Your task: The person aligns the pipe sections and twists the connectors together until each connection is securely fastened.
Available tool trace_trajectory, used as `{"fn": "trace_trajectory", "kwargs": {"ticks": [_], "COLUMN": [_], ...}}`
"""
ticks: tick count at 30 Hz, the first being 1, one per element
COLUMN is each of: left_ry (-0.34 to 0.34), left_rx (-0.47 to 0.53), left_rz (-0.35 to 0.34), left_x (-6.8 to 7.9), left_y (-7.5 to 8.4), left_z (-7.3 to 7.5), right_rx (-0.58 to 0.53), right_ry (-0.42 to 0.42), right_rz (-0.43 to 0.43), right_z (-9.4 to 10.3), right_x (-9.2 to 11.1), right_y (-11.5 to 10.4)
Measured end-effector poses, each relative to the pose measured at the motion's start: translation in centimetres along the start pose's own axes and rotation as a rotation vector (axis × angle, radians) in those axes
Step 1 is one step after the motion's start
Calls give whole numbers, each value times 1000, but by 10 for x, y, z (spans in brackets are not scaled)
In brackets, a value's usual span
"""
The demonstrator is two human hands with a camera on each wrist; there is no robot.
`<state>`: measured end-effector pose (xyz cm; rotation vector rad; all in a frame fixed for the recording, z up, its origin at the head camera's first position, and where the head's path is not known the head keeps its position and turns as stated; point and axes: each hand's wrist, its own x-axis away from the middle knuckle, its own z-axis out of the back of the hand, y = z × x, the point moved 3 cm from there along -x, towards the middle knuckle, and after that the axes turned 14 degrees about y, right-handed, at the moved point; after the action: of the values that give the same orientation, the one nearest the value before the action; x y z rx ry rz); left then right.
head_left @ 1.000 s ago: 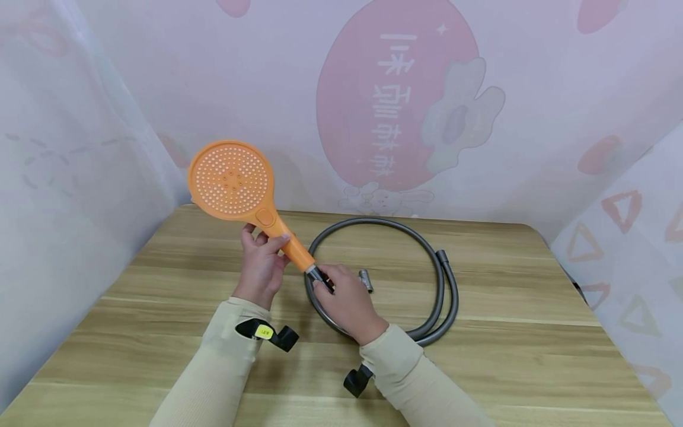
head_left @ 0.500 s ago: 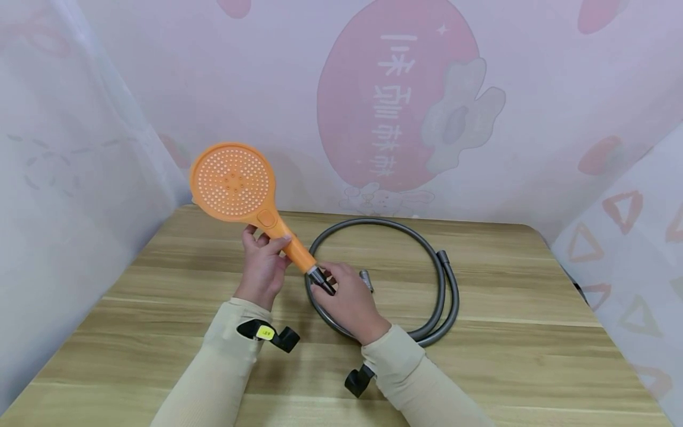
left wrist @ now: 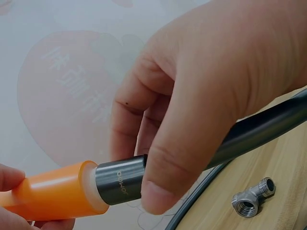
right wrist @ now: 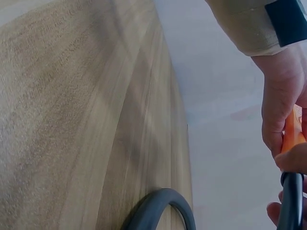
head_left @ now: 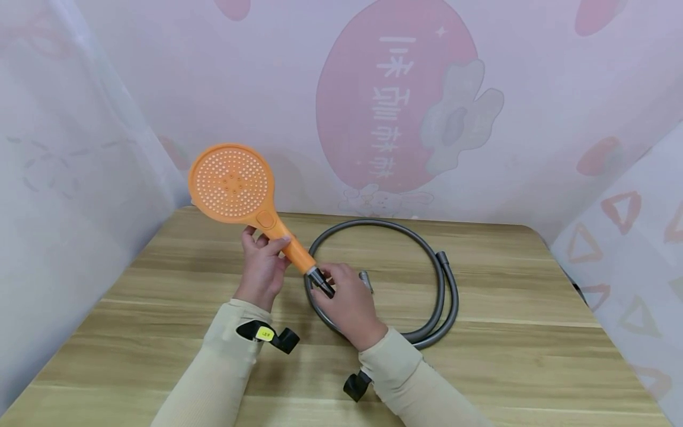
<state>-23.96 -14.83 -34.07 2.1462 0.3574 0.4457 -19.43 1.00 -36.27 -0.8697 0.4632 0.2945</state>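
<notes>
An orange shower head (head_left: 232, 182), its nozzle face toward the head camera, is held up at a slant over the table. My left hand (head_left: 261, 270) grips its handle (left wrist: 53, 189), thumb across the front. At the lower end of the handle sits the dark hose connector (left wrist: 120, 179), in line with it, a pale ring showing between them. Thumb and fingers of my right hand (head_left: 349, 308) pinch this connector. From there the grey shower hose (left wrist: 268, 127) runs back beneath the right palm. Part of the connector is hidden behind the right thumb.
The hose lies in a wide loop (head_left: 439, 284) on the wooden table (head_left: 533, 332), its free end fitting (head_left: 443, 257) at the right. Inside the loop lies a small metal tee fitting (left wrist: 253, 197). Printed curtains (head_left: 288, 71) surround the table at the back and sides.
My right fingers have shifted slightly at the hose end, and more of the dark connector shows now. The shower head and left hand have stayed almost in place.
</notes>
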Motion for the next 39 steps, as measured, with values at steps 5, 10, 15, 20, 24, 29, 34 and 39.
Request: {"fn": "trace_trajectory", "kwargs": {"ticks": [5,10,15,20,24,29,34,39], "left_ry": [5,4,3,3,1,-1,-2,-2], "left_rx": [-3,0,-3,-1,1,10,15,18], "left_rz": [-4,-5,-8,-8,-12,-11,-13,-14], "left_x": [0,0,-1,-1,-1,-1,-2,-3], "left_y": [0,1,1,0,0,-1,-1,-2], "left_z": [0,0,0,1,0,0,0,0], "right_rx": [31,43,50,63,77,79,54,31], "right_ry": [33,66,79,76,74,65,59,44], "right_rz": [31,64,79,88,93,92,99,96], "right_z": [-2,-3,-3,-3,-3,-3,-2,-2], "right_x": [1,0,1,1,1,0,-1,0], "right_y": [-1,-1,-1,-2,-2,-1,-1,1]}}
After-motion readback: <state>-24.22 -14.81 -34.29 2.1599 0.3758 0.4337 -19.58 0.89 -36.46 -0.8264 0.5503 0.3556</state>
